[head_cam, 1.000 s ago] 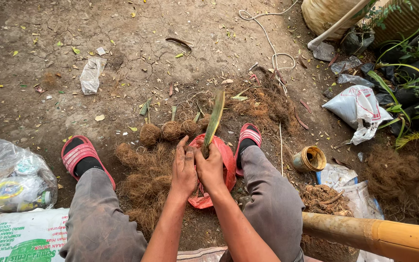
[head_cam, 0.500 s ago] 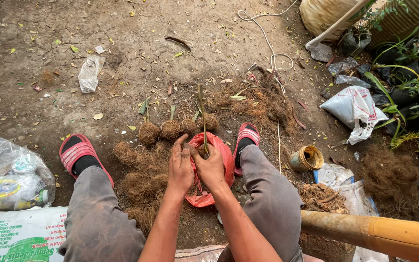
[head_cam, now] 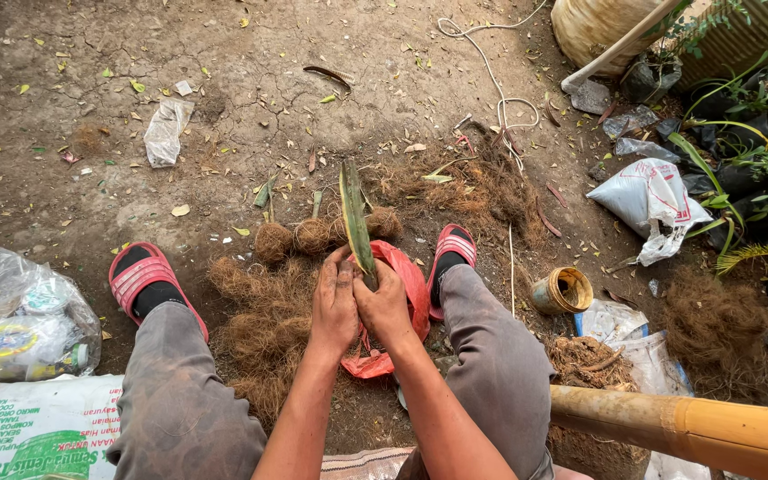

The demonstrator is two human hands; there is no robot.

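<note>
My left hand [head_cam: 334,307] and my right hand [head_cam: 386,307] are pressed together between my knees, both closed around the base of a small plant. Its long green leaf [head_cam: 355,218] sticks up and away from my fingers. A red plastic bag [head_cam: 406,283] lies under and behind my hands. Just beyond them, three round fibre-wrapped root balls [head_cam: 311,236] with short green shoots sit in a row on the dirt. Loose brown coconut fibre [head_cam: 260,324] is piled beneath my left forearm.
My feet wear red sandals [head_cam: 140,271]. A thick bamboo pole [head_cam: 686,427] crosses at the lower right. A small tin can [head_cam: 564,289], a white sack [head_cam: 651,200], plastic bags [head_cam: 15,320], a printed sack [head_cam: 37,427] and potted green plants [head_cam: 748,133] surround me on the dirt ground.
The leaf tipped down nearly out of sight half a second ago and now points up again. My hands have stayed together in the same spot.
</note>
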